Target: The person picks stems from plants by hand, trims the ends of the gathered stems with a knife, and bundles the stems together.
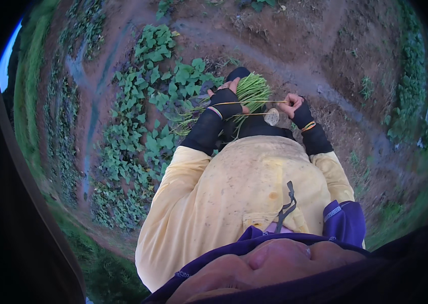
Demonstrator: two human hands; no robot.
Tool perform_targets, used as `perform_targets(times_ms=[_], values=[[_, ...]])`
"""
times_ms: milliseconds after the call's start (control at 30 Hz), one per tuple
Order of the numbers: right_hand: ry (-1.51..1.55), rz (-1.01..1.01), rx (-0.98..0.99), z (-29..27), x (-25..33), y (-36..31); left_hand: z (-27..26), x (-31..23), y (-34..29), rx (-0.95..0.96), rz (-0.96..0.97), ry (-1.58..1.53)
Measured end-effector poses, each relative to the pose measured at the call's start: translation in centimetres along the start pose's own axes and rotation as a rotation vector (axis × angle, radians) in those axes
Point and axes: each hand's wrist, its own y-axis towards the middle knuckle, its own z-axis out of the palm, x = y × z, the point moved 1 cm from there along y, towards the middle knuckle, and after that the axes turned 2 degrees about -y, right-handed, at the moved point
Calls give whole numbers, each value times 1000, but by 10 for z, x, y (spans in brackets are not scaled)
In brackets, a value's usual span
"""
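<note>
In front of my lap is a bunch of long green stems (254, 88), its cut ends fanned toward the upper right and its leafier ends trailing left. My left hand (226, 100), in a dark fingerless glove, is closed around the bunch. A thin yellow rubber band (269, 102) runs taut in two strands from the left hand and bunch across to my right hand (295, 107). The fingertips of that hand, also in a dark fingerless glove, pinch the band's far end. More coloured bands (308, 126) circle the right wrist.
A round pale object (272, 117) lies by my dark-clad legs; I cannot tell what it is. Leafy green vines (138, 126) cover the ground to the left. Brown soil (295, 45) lies ahead, and another row of plants (410, 96) grows at the far right.
</note>
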Motion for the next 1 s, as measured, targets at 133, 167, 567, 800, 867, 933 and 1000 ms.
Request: perform_targets(times_ms=[133, 167, 567, 800, 867, 933, 1000], values=[[-94, 392, -120, 26, -89, 43, 6, 28, 11, 92, 24, -100], [-95, 394, -124, 32, -99, 56, 11, 39, 19, 94, 27, -100], [205, 176, 248, 102, -31, 111, -14, 88, 20, 632, 272, -652], [836, 589, 569, 67, -66, 113, 16, 74, -4, 342, 441, -636], [793, 569, 581, 92, -60, 106, 15, 75, -28, 210, 468, -488], [680, 599, 355, 82, -90, 101, 1, 59, -34, 121, 557, -336], [414, 480, 239, 62, -121, 100, 33, 78, -24, 111, 495, -786]])
